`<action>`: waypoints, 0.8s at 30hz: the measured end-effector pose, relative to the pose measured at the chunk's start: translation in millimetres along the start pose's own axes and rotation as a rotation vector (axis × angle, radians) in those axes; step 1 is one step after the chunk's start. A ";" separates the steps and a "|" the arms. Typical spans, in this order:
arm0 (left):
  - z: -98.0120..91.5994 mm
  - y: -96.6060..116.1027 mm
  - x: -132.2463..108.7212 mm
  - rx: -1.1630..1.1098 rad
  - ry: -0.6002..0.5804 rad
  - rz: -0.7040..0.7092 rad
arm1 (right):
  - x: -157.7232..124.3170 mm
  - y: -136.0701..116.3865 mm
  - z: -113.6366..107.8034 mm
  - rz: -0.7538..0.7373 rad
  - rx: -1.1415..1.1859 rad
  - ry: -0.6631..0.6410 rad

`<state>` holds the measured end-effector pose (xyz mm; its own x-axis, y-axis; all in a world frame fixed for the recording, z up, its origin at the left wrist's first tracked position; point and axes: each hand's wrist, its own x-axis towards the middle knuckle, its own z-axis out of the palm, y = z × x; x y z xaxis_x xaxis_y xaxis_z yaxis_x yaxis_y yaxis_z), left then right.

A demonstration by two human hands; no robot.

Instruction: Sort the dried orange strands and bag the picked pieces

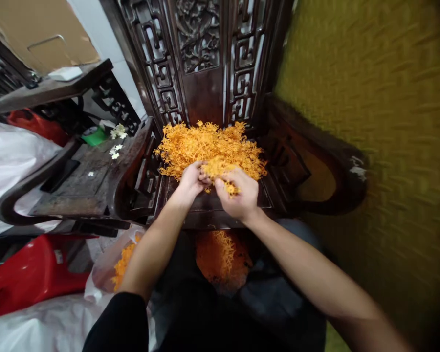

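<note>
Upon the dark carved chair (204, 100) sits a heap of orange pieces (209, 142); at its front edge my right hand (244, 193) grips a small clump (220, 168), my left hand (192, 181) curled just beside, its grip unclear.

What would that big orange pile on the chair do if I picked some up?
The orange pile would probably feel light for its size, since its pieces are thin with gaps between. They look tangled, so a handful might drag others along. It likely wouldn't roll, being wide and spread across the chair.
</note>
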<state>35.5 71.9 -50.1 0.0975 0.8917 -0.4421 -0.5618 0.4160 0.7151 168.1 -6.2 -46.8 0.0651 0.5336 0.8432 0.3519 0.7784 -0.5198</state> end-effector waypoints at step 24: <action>-6.9 8.2 -40.0 0.059 -0.133 0.321 | 34.6 12.1 -1.4 1.122 1.168 0.037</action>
<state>21.3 38.3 -30.3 0.0315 0.9925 -0.1177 -0.5334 0.1163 0.8378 175.8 21.2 -23.7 -0.1855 0.9825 -0.0188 -0.7489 -0.1537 -0.6446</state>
